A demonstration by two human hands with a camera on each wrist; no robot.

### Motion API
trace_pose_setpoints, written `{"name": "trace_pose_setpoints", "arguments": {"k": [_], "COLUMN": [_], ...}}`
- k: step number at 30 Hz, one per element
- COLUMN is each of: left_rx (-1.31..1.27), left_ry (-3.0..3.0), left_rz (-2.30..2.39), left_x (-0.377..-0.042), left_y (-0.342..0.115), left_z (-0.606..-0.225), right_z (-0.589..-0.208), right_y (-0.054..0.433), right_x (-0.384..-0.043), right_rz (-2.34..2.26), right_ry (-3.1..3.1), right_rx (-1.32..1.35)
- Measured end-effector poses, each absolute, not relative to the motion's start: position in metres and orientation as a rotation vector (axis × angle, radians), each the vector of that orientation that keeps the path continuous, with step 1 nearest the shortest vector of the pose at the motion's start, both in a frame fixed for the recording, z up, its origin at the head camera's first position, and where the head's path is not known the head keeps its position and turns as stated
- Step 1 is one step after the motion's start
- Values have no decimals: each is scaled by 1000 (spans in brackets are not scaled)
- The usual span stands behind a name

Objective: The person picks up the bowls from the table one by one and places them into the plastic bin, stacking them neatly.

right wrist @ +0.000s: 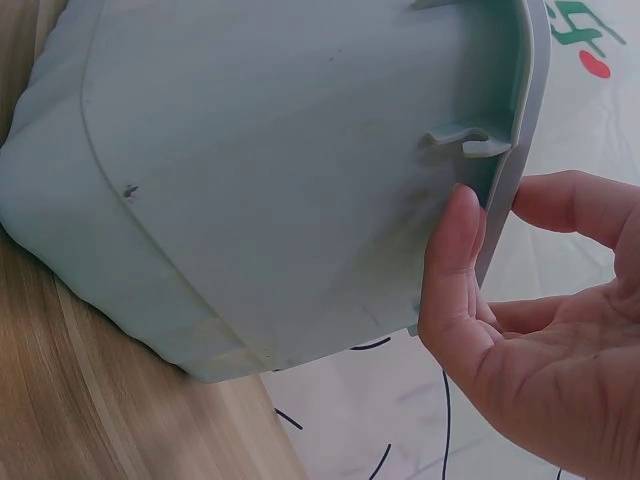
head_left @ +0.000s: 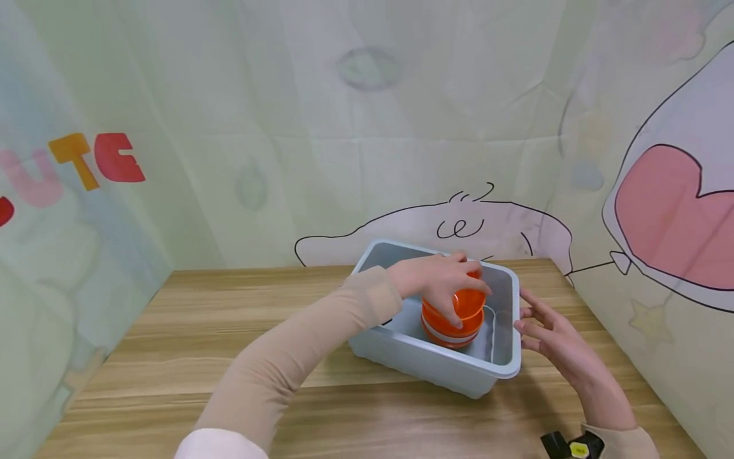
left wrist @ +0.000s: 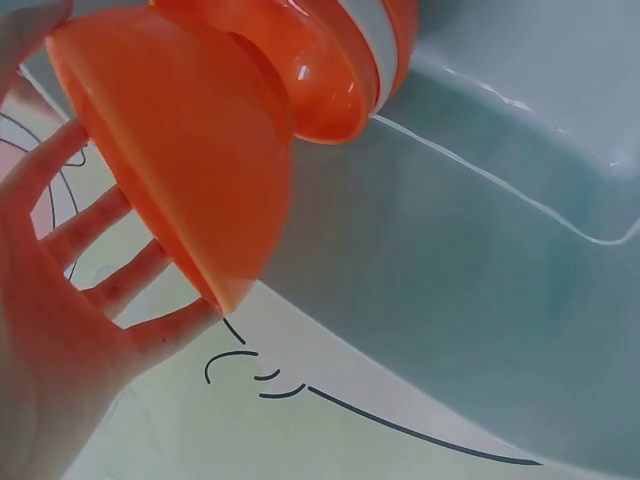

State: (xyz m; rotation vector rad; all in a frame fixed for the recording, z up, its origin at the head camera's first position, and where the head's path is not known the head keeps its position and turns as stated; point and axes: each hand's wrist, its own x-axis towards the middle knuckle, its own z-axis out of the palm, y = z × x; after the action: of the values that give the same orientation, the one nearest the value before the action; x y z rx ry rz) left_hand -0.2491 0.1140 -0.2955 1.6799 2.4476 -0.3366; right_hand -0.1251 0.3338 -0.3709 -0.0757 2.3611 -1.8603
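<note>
A light blue-grey plastic bin [head_left: 424,357] stands on the wooden table, with a stack of orange bowls [head_left: 453,336] inside it; a white band shows in the stack. My left hand [head_left: 438,280] reaches into the bin from the left and grips an orange bowl [left wrist: 190,150] by its rim. That bowl is tilted in the left wrist view, close against the stack. At the bin's right end, my right hand [head_left: 550,338] pinches the rim. In the right wrist view, the thumb [right wrist: 455,260] lies against the outer wall under the lip, and a finger touches the rim's edge.
The wooden table [head_left: 229,319] extends to the left and front of the bin. A printed cloth backdrop [head_left: 355,159] hangs behind and on both sides. A black device with a yellow label [head_left: 579,449] sits on the right wrist.
</note>
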Motion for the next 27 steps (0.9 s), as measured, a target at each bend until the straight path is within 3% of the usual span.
{"name": "trace_pose_setpoints", "arguments": {"k": [27], "left_rx": [1614], "left_ry": [2375], "left_rz": [-373], "left_x": [-257], "left_y": [126], "left_z": [-307], "right_z": [-371], "right_y": [333], "right_x": [-126], "right_rz": [-1879], "right_ry": [2357], "right_rx": [-91]}}
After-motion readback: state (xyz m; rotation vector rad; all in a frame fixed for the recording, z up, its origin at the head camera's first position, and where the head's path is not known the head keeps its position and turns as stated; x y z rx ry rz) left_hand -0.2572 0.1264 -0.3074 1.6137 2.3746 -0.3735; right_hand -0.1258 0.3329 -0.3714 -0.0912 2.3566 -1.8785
